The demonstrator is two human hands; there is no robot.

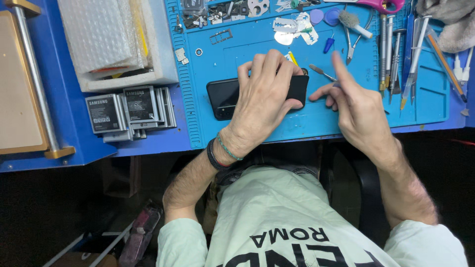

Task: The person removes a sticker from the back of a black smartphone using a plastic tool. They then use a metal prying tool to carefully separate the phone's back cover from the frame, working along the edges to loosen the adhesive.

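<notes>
Left hand (264,94): fingers curled down over a black phone (225,96), pinning it flat on the blue mat (237,49)
Right hand (354,106): half open, forefinger raised, fingertips pinching a thin tool (321,72) just right of the phone
Arms: both forearms reach up from the lap; beaded bands on the left wrist
Phone: lying crosswise near the mat's front edge
Packages: grey flat batteries (128,111) with dark labels stacked on the counter (59,99) left of the mat; a white foam tray (161,54) of bubble wrap behind them

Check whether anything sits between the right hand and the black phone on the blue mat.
Nothing visible does. The right hand hangs just beside the end of the black phone, with only bare blue mat between them. The left hand lies on top of the phone.
</notes>
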